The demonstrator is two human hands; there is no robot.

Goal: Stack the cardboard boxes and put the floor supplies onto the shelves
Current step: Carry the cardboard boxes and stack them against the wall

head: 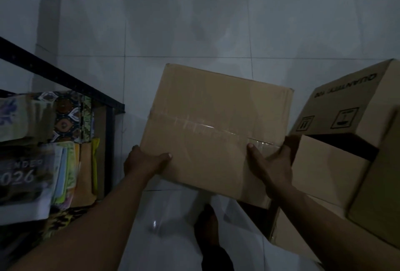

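We grip a taped cardboard box [214,134] above the floor, left hand [147,162] and right hand [270,166] clasping its near corners.

Held box [213,128]: plain brown cardboard, matt, with a glossy clear tape strip [216,129] along its seam. Stacked boxes [346,141] at right: the same matt cardboard, printed in black. Floor [173,32]: pale tile, smooth and glossy, showing reflections. Shelf frame [65,80]: dark metal, matt. Items on shelf [43,141]: patterned cloth and printed paper, finish unclear in dim light.
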